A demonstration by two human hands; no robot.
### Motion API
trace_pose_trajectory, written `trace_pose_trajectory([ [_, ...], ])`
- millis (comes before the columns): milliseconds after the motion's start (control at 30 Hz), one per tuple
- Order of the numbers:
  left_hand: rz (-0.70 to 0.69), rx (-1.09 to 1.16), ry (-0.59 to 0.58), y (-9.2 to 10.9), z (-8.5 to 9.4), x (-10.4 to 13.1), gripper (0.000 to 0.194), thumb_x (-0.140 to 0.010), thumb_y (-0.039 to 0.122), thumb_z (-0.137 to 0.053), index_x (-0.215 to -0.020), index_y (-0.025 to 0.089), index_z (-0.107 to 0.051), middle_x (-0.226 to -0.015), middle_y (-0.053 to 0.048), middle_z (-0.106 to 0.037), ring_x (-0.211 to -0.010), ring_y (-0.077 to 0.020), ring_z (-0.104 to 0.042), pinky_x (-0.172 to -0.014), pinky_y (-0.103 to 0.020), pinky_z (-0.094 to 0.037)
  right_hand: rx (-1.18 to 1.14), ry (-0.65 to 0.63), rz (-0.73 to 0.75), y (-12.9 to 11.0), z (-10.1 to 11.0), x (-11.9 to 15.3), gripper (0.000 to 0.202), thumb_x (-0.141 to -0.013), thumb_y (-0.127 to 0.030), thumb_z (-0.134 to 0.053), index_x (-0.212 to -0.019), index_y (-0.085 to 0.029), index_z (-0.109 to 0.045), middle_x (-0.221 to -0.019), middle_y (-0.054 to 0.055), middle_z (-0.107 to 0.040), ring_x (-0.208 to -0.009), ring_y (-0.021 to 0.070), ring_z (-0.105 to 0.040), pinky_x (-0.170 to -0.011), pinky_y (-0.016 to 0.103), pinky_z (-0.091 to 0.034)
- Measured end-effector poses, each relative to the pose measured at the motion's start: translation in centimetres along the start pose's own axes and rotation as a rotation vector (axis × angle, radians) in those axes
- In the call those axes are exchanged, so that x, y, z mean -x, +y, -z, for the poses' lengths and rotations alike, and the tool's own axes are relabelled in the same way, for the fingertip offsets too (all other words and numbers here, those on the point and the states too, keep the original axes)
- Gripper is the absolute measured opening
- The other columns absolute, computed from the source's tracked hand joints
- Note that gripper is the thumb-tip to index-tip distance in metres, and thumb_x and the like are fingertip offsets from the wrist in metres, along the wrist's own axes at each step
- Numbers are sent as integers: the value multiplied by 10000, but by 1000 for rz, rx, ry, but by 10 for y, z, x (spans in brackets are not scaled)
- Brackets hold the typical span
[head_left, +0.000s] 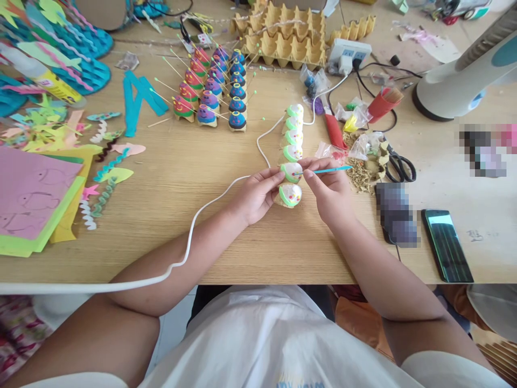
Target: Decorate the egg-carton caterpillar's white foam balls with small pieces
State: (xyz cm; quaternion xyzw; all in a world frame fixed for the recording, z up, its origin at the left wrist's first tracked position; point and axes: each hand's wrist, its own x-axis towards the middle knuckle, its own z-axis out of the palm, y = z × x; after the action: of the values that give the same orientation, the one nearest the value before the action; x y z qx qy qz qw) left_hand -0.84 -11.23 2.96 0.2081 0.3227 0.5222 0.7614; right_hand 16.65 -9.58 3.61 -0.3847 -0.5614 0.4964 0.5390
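Observation:
A strip of egg-carton cups [293, 138] runs away from me, each cup topped with white clay, a light green band and small coloured dots. My left hand [258, 195] grips the strip from its left side near the front, thumb beside the second-nearest cup. In my right hand [329, 188] a thin blue stick tool [331, 170] is pinched, its tip at the white top of that same cup. The nearest cup [291, 195] sits in front of both hands, its white face showing pink and yellow dots.
Finished-looking caterpillar strips [210, 99] with pins stand behind. Egg trays [283, 35], a power strip [349, 54] and scissors [399, 164] lie farther off. A white cable [194, 226] crosses my left forearm. Coloured paper [36, 194] lies left, a phone [447, 245] right.

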Motion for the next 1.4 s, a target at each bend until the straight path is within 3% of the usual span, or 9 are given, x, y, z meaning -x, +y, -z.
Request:
trace_pose_trajectory([
  [267, -7, -3, -2, -2, 2, -2, 139, -820, 235, -920, -906, 182, -824, -943, -18, -839, -750, -108, -724, -717, -231, -537, 2, -14, 40, 2, 0, 0, 322, -870, -554, -870, -913, -292, -687, -1083, 5, -779, -1069, 183, -739, -937, 366, -619],
  [533, -39, -9, -75, -2, 3, -1, 193, -802, 309, -947, -921, 198, -845, -962, -27, -851, -772, -120, -744, -718, -229, -564, 4, 5, 20, 0, -1, 0, 355, -832, -569, -897, -895, -282, -698, -1093, 9, -786, -1039, 179, -738, -893, 351, -620],
  [900, -10, 5, -31, -2, 4, -2, 180, -817, 259, -931, -944, 175, -834, -958, -32, -848, -761, -124, -737, -708, -236, -546, -6, 2, 24, 1, 1, 0, 338, -843, -562, -891, -898, -288, -700, -1099, 4, -790, -1056, 177, -738, -906, 347, -617],
  [1167, -9, 8, 16, -2, 0, -1, 49, -886, 180, -852, -931, 165, -841, -909, -33, -845, -753, -118, -744, -702, -219, -555, -58, 12, 9, 0, -1, 0, 279, -840, -509, -908, -886, -302, -726, -1074, -3, -793, -1048, 178, -731, -927, 354, -600],
  [1267, 28, 45, 53, 1, -2, 0, 27, -918, 138, -810, -937, 148, -826, -889, -28, -835, -742, -113, -745, -689, -210, -553, -139, 60, -56, -4, 0, 0, 280, -826, -480, -921, -865, -303, -708, -1081, -22, -791, -1039, 159, -720, -950, 333, -580],
  [1400, 76, 136, 54, 3, 0, 0, 105, -991, 88, -704, -959, 118, -799, -864, -26, -815, -681, -91, -736, -639, -189, -563, -301, 158, -251, -9, 5, -3, 300, -827, -465, -900, -858, -304, -649, -1087, -61, -786, -1014, 134, -715, -877, 294, -562],
])
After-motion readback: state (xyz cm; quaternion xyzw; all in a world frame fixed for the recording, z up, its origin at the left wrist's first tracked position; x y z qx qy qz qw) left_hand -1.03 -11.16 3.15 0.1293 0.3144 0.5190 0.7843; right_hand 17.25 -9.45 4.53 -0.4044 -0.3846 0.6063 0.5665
